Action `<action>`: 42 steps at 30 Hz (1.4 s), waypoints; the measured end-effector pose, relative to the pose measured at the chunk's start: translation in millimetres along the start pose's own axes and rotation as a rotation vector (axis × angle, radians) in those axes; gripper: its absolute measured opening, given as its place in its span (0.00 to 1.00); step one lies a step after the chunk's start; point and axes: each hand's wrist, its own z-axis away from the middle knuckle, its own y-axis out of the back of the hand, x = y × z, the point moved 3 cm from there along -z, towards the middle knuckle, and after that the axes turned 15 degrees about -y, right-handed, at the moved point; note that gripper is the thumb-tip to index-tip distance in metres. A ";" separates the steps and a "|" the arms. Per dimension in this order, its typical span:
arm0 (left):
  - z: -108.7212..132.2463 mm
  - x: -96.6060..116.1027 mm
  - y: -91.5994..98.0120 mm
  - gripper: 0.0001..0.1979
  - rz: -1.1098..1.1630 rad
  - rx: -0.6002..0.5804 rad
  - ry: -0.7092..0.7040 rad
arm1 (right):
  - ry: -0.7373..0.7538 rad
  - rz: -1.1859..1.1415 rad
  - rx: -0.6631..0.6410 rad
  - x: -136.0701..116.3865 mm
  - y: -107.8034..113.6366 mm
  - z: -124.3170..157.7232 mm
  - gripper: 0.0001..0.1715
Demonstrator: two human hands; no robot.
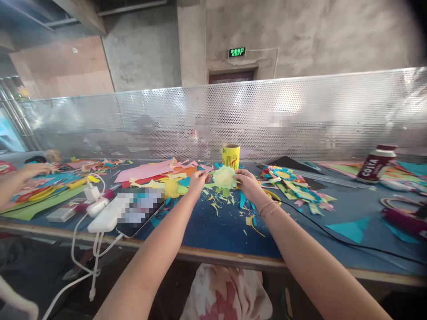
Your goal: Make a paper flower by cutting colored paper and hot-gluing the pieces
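While both hands (199,181) (247,181) pinch pale-green paper (224,177), scraps (249,221) litter blue table (213,238); perforated screen (247,111) behind.

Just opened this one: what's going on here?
The right hand holds a pale green paper cutout by its right edge above the table; the left hand is at its left edge, contact unclear. A yellow cylinder stands just behind it. Colorful paper pieces lie to the right. At far left, another person's hand is among more paper.
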 end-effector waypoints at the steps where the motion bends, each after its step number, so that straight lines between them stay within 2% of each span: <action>1: -0.2 -0.5 0.0 0.12 -0.006 -0.004 0.000 | -0.002 -0.002 -0.002 -0.3 -0.3 0.5 0.15; 8: -2.2 -3.8 4.3 0.19 -0.205 -0.102 -0.120 | -0.021 -0.001 -0.010 -0.3 -0.9 2.1 0.15; 19: 0.4 0.2 4.2 0.12 -0.299 -0.093 -0.174 | -0.043 0.001 -0.013 -0.5 -1.2 3.8 0.16; 26: -2.4 -5.9 4.5 0.14 -0.310 -0.155 -0.106 | -0.034 0.030 -0.006 -0.4 0.3 2.0 0.16; 32: 0.5 -2.5 1.9 0.04 -0.326 -0.159 -0.076 | -0.037 0.041 0.007 -0.7 1.4 1.2 0.15; 37: 2.7 3.1 3.0 0.10 -0.355 -0.121 -0.081 | -0.047 0.023 -0.019 -1.1 -0.1 2.5 0.15; 42: -0.1 -2.4 3.6 0.17 -0.329 -0.104 -0.081 | -0.042 0.021 -0.020 -1.1 -0.1 3.0 0.16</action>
